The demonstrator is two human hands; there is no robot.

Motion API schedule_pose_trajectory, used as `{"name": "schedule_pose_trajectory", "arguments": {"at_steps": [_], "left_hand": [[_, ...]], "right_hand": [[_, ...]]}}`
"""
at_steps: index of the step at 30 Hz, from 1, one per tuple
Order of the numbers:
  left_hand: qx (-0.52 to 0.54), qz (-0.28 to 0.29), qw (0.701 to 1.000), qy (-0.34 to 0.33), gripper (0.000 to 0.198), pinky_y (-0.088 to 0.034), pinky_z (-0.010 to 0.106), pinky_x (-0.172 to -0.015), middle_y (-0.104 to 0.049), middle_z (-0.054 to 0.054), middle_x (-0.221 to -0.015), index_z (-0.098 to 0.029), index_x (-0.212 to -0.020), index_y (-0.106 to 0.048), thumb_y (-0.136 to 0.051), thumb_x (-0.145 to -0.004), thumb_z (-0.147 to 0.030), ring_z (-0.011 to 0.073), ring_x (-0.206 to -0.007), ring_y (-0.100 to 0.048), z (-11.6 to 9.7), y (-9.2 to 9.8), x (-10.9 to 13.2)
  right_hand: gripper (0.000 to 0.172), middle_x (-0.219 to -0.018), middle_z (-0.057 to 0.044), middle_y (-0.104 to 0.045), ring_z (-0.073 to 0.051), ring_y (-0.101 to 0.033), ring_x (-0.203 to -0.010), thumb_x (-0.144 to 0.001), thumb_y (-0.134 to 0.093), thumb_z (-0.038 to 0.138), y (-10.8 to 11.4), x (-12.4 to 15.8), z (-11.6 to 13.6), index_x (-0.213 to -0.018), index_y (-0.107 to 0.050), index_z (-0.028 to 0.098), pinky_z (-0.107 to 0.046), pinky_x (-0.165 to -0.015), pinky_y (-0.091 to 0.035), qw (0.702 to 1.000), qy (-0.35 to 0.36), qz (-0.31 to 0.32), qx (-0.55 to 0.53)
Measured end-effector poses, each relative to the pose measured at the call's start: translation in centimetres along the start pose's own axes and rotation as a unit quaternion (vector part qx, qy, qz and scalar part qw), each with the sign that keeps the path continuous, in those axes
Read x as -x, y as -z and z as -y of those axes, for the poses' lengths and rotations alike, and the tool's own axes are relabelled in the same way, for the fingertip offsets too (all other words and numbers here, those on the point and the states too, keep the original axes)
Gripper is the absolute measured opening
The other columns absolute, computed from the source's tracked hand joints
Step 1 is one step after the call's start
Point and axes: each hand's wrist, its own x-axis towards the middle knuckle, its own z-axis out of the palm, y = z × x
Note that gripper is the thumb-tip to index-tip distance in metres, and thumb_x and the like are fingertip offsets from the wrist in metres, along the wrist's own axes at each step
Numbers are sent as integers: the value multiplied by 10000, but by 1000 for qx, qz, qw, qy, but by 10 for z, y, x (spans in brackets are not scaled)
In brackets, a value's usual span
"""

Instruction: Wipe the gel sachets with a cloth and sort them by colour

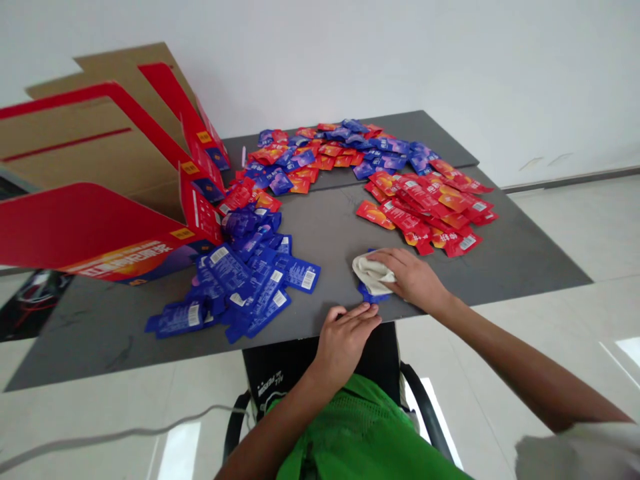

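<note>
Near the table's front edge, my right hand [413,277] is closed on a folded cream cloth [373,270] and presses it down. Beneath the cloth lies a blue sachet [373,295], mostly covered, with only its edges showing. My left hand [347,333] rests at the sachet's near end, fingers stretched out and fingertips on it. To the left is a loose heap of blue sachets [250,283], several with white barcodes facing up. Beyond my right hand lies a pile of red sachets [433,203].
Mixed red and blue sachets [320,153] stretch across the back of the grey table [330,213]. Open red cardboard boxes [150,233] stand at the left. A white wall rises behind. Below the front edge are a black chair [417,393] and a grey cable [125,433].
</note>
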Motion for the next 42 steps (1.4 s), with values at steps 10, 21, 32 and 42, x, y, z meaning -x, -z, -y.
{"name": "schedule_pose_trajectory", "arguments": {"at_steps": [10,21,32,42], "left_hand": [[-24,5,1000,-12,131,-507,403,-951,-841,21,-1141,-241,-1170,-763,-714,-1060,-293,204,-1090,-777,-12,20,-25],[-202,-61,972,107,616,-549,443,-860,-681,169,-1220,-77,-1470,-575,-658,-1051,-520,313,-1031,-627,-16,-15,-87],[-180,199,934,237,258,-603,337,-832,-772,216,-1106,-72,-1129,-803,-606,-996,-174,306,-1035,-768,-59,41,-138],[-16,154,955,251,392,-572,394,-894,-792,176,-817,-136,-869,-788,-489,-1071,-291,331,-924,-810,-11,54,-136]], "right_hand": [[445,-1367,-125,-726,-307,-698,-1233,-1033,-662,381,38,8,-13,-1459,-647,256,-457,-1067,-568,968,-113,-221,42],[374,-1221,-81,-789,-321,-770,-1061,-1003,-666,514,13,104,10,-1296,-723,289,-476,-926,-627,917,-271,-289,-47],[553,-1190,-120,-790,-294,-757,-1030,-941,-687,658,-6,105,8,-1271,-772,223,-417,-930,-604,846,-387,-335,-151],[506,-1228,-105,-787,-283,-746,-1086,-950,-696,632,-6,105,9,-1266,-765,242,-414,-992,-584,852,-358,-342,-172]]}}
